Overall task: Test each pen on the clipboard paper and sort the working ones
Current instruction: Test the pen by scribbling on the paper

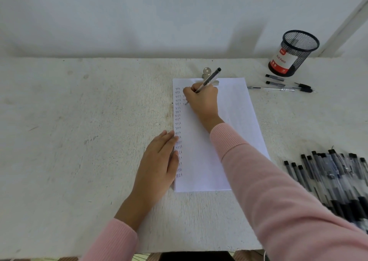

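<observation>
Near right: a heap of capped pens (334, 177) lies on the surface (79, 141). Left hand (159, 161) lies flat, fingers straight, pressing the left edge of the paper (201, 161). Right hand (203, 99) grips the pen (209, 80) low on its barrel, tip on the sheet beside the written columns. Judged light, stiff, smooth-bodied; best held near the tip. Far right: several loose pens (282, 84) beside the mesh cup (294, 53).

A pale, scuffed table (79, 141) carries it all: a written-on sheet of paper (235, 105) in the middle under a metal clip (207, 71), a black mesh cup (294, 53) standing far right, four loose pens (278, 84) just beside it, and a heap of pens (328, 177) at the near right.
</observation>
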